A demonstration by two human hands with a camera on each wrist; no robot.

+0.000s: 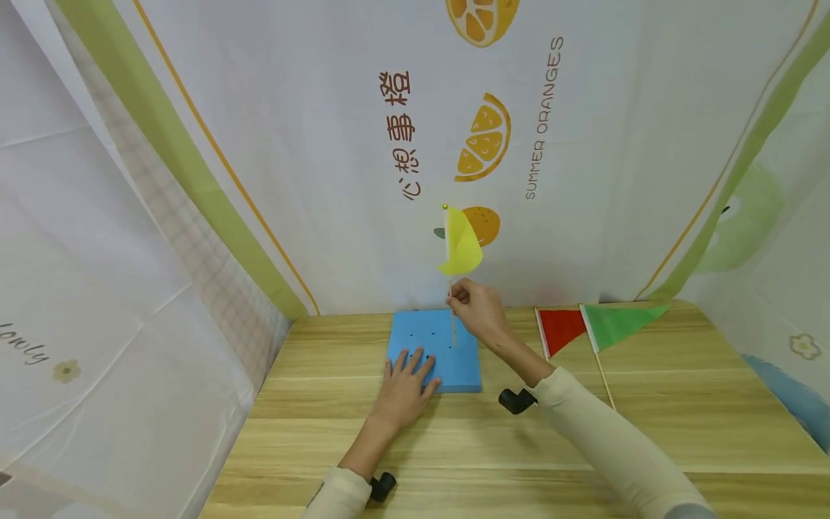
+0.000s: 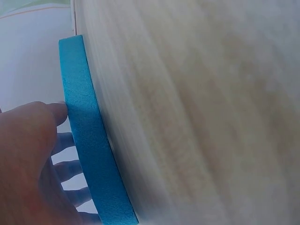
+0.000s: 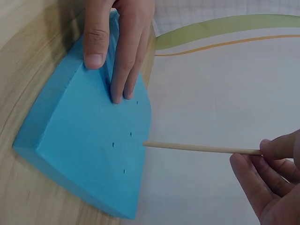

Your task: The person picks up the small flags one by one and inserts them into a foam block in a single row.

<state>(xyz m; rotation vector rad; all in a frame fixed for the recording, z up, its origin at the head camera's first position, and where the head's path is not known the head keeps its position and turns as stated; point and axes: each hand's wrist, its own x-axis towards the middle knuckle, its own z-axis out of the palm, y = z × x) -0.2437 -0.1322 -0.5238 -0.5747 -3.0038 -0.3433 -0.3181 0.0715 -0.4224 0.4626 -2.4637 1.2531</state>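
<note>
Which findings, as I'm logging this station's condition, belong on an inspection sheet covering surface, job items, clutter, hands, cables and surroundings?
Surface: wood-grain table.
Job's things: blue block flat on the table, small holes in its top; yellow flag held upright above it, stick not inserted.
Clutter: red flag and green flag lie side by side, right of the block.
Left hand: rests on the block, fingers spread.
Right hand: pinches the yellow flag's stick.
Cables: nothing seen.
Surroundings: white cloth with orange prints behind the table.
</note>
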